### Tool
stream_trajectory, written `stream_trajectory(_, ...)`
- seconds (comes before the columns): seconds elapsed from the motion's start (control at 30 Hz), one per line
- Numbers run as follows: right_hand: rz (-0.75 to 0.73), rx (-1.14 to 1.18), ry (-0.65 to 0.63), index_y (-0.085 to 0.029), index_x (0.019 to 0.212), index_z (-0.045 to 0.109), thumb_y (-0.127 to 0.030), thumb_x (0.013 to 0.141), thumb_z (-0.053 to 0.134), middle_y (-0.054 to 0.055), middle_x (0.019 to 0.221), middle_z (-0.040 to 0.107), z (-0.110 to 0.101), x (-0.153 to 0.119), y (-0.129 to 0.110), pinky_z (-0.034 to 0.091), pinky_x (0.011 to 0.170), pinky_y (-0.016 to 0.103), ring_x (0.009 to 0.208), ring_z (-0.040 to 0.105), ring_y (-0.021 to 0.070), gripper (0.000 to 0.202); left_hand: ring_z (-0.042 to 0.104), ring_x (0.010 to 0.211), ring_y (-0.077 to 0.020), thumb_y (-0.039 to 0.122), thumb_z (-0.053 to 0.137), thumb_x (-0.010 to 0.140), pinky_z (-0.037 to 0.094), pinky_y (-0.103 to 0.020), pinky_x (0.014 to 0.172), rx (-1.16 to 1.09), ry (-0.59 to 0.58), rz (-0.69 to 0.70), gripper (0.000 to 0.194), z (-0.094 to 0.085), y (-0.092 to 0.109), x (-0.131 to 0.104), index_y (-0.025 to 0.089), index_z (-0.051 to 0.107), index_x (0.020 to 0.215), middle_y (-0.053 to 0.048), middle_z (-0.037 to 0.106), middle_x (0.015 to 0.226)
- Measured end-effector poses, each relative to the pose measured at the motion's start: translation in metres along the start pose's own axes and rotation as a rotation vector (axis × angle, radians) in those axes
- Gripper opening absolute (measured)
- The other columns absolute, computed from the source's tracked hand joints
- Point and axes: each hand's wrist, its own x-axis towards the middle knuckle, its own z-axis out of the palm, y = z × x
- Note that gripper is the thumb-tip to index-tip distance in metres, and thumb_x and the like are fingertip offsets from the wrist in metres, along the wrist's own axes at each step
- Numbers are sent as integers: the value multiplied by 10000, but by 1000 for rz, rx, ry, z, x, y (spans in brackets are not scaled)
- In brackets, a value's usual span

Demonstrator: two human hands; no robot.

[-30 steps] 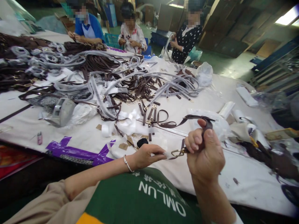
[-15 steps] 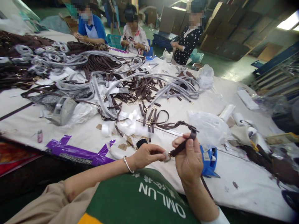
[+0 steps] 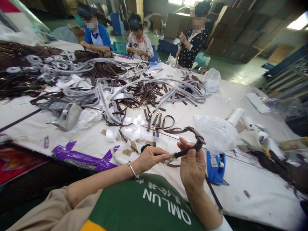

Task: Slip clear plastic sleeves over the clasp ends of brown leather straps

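Note:
A dark brown leather strap [image 3: 199, 140] with a buckle runs between my two hands above the table edge. My right hand [image 3: 192, 166] is closed on it, thumb and fingers pinching the strap while its loop rises above them. At the strap's end, my left hand [image 3: 151, 158] pinches a small, pale, shiny fitting [image 3: 171, 158], whose details are too blurred to tell. More of the strap lies on the table beyond, near several short brown straps [image 3: 157, 120] with gold clasps. Another length hangs down past my right wrist.
A blue tape dispenser [image 3: 215, 168] stands right of my right hand, a grey one [image 3: 69, 116] at left. Brown and grey-wrapped straps [image 3: 144, 91] are heaped across the table. Clear plastic bags [image 3: 216, 131] lie at right, purple tape [image 3: 84, 159] along the front edge. Several people work opposite.
My right hand has tipped back slightly and lowered, and the strap in it lies flatter. My left hand keeps its pinch at the strap's end. A person opposite has raised a hand.

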Motion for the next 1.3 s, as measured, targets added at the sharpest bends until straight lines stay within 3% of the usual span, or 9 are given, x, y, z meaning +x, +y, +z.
stream_trajectory(0.2, 25, 100, 2, -244, 933, 604, -331, 867, 540, 43, 1104, 659, -4, 2, -8, 376, 983, 442, 1037, 602, 194, 126, 463, 419, -63, 435, 647, 765, 352, -162, 408, 9, -96, -37, 404, 7, 13, 12, 100, 701, 984, -11, 576, 558)
stream_trajectory(0.47, 142, 121, -53, -254, 957, 646, -340, 825, 603, 54, 1249, 584, -17, -5, 1, 362, 1008, 452, 1165, 520, 222, 164, 521, 435, -75, 411, 625, 793, 406, -167, 429, -88, -195, 40, 380, 14, 36, 18, 95, 684, 997, -14, 590, 591)
stream_trajectory(0.57, 325, 182, -151, -265, 1060, 632, -432, 785, 630, 66, 1234, 596, -24, -6, 6, 396, 978, 458, 1157, 526, 243, 321, 520, 439, -75, 401, 596, 819, 398, -163, 438, -1, -190, 53, 342, 7, 32, 15, 96, 694, 936, -10, 594, 565)
stream_trajectory(0.7, 669, 281, -243, -192, 1151, 601, -694, 789, 415, 110, 984, 704, -29, 2, 14, 458, 897, 438, 945, 640, 247, 646, 526, 496, -76, 362, 575, 839, 405, -158, 498, 235, -201, 175, 312, -9, 22, 8, 96, 684, 719, -13, 597, 553)
stream_trajectory(0.83, 819, 337, -162, -159, 989, 660, -546, 847, 480, 73, 822, 725, -24, 7, 26, 515, 765, 319, 769, 672, 179, 449, 544, 541, -79, 333, 547, 860, 424, -163, 531, 330, -213, 253, 290, -19, 16, 1, 98, 686, 762, -46, 660, 720)
stream_trajectory(0.97, 916, 380, -146, -187, 970, 651, -524, 847, 502, 42, 771, 720, -22, 5, 35, 532, 712, 331, 786, 676, 187, 388, 576, 607, -97, 330, 540, 869, 440, -176, 608, 389, -208, 314, 271, -27, 13, -9, 111, 696, 902, -62, 667, 762)
stream_trajectory(1.07, 826, 369, -85, -230, 932, 647, -468, 816, 586, 12, 930, 712, -23, 8, 37, 517, 810, 320, 900, 658, 158, 271, 588, 650, -106, 335, 533, 874, 437, -180, 656, 436, -152, 323, 274, -33, 6, -15, 124, 707, 883, -51, 667, 722)
stream_trajectory(1.17, 583, 307, -25, -252, 919, 648, -410, 798, 630, -7, 1029, 687, -21, 12, 34, 456, 939, 322, 1008, 614, 137, 199, 605, 655, -109, 353, 507, 889, 443, -177, 654, 426, -58, 241, 306, -36, -1, -17, 127, 709, 931, -42, 682, 715)
stream_trajectory(1.3, 309, 120, -63, -238, 981, 645, -395, 828, 585, 46, 1122, 652, -12, 9, 26, 369, 1022, 422, 1107, 561, 188, 228, 625, 644, -114, 395, 497, 889, 445, -171, 634, 366, 18, 170, 350, -30, -3, -16, 128, 707, 973, -35, 691, 683)
